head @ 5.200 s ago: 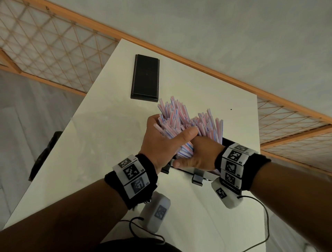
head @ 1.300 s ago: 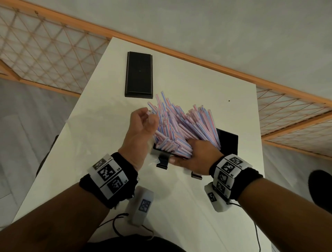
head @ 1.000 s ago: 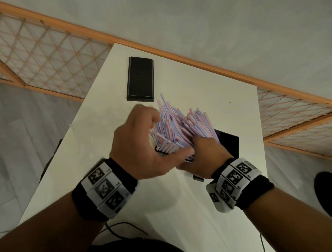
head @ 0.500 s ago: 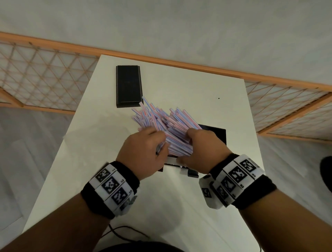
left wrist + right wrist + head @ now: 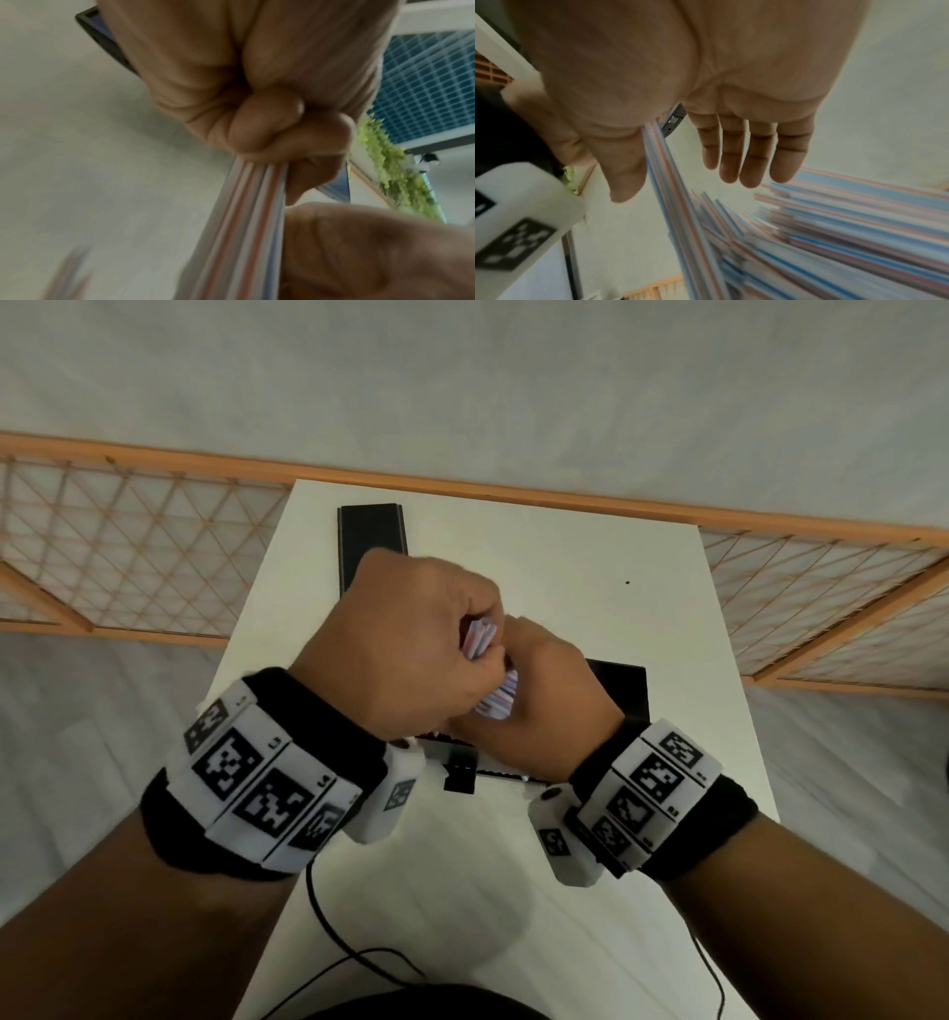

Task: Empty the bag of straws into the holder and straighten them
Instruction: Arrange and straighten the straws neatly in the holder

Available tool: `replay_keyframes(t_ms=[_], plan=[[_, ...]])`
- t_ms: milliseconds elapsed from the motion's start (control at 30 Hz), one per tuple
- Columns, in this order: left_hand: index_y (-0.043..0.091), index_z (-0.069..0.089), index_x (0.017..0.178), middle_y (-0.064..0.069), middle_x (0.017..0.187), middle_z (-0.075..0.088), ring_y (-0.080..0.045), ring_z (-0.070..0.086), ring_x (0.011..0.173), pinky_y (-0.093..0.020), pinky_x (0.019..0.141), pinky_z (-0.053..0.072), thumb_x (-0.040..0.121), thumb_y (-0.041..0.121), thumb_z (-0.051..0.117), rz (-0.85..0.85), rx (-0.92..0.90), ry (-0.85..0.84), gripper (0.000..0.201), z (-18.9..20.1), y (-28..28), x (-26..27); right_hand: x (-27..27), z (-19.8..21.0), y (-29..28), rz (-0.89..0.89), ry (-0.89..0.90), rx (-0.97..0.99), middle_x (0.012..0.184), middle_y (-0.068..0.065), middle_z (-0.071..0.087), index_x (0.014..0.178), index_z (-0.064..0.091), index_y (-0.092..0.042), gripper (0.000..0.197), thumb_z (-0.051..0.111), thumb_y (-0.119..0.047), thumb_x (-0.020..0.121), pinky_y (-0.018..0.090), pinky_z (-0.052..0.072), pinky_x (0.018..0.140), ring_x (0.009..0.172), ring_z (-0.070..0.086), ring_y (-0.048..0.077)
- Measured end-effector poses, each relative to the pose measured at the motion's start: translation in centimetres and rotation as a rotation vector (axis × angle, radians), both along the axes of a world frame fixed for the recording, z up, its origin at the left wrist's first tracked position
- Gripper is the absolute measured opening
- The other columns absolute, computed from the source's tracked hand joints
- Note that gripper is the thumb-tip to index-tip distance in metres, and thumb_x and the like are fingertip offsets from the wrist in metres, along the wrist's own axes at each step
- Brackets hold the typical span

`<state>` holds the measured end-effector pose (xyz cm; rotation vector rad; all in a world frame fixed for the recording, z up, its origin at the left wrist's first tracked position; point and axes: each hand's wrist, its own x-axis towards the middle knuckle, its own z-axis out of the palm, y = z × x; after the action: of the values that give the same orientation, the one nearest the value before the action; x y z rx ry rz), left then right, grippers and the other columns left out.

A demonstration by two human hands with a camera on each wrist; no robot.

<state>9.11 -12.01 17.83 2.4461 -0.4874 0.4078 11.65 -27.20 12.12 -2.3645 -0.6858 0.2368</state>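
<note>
Pink-and-blue striped straws (image 5: 499,702) show only in slivers between my two hands over the black holder (image 5: 619,686). My left hand (image 5: 462,642) is raised, its fingers curled tight round a small bunch of straws (image 5: 244,219). Just right of it my right hand (image 5: 534,706) stays low. In the right wrist view my right hand (image 5: 680,178) has straight fingers (image 5: 757,158). A few straws (image 5: 666,168) run between its thumb and fingers, and the main pile of straws (image 5: 859,227) lies below. No bag is in view.
A flat black lid (image 5: 371,530) lies at the far left of the white table (image 5: 565,567), partly behind my left hand. A black clip (image 5: 458,770) sticks out from the holder's near side. A wooden lattice rail (image 5: 128,546) runs behind the table. Cables trail near me.
My left hand has closed round a bunch of straws and lifted it. Both hands now cover the fanned straws that showed before. My head has turned to face the table squarely.
</note>
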Motion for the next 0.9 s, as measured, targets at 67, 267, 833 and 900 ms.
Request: replay_keyframes(t_ms=[67,267,833,900], plan=[[0.018,0.069,0.067,0.004,0.062,0.068,-0.016,0.062,0.056,-0.023,0.051,0.049,0.078,0.027,0.073,0.056,0.073,0.061,0.014,2.0,-0.4,0.0,0.1,1.1,0.7,0.007,0.085,0.082,0.081,-0.022,0.048,0.113,0.064,-0.014,0.042,0.078,-0.033,0.078,0.014,0.046,0.077,0.075,0.05,0.001],[0.017,0.074,0.076,0.018,0.065,0.067,-0.003,0.066,0.062,-0.008,0.057,0.045,0.08,0.02,0.078,0.032,-0.264,-0.085,0.005,6.3,-0.8,-0.7,0.1,2.7,2.4,-0.072,0.046,0.518,0.088,0.015,0.071,0.096,0.068,0.003,0.023,0.061,-0.016,0.084,0.054,0.055,0.076,0.083,0.067,0.027],[0.012,0.071,0.084,0.0,0.081,0.067,-0.016,0.062,0.083,-0.04,0.081,0.047,0.095,0.055,0.04,0.038,-0.285,0.141,0.054,0.3,-4.7,1.5,0.4,-1.4,-1.2,-0.14,-0.11,0.127,0.052,0.004,0.057,0.057,0.053,-0.02,0.031,0.038,-0.04,0.075,0.031,0.034,0.049,0.052,0.052,0.027],[0.008,0.07,0.088,0.002,0.08,0.065,-0.014,0.061,0.082,-0.038,0.077,0.046,0.096,0.051,0.042,0.06,-0.391,0.074,0.052,0.0,-4.3,1.4,0.1,-1.7,-1.6,-0.123,-0.1,0.153,0.045,0.0,0.047,0.05,0.043,-0.023,0.036,0.04,-0.046,0.078,0.032,0.034,0.047,0.046,0.044,0.023]])
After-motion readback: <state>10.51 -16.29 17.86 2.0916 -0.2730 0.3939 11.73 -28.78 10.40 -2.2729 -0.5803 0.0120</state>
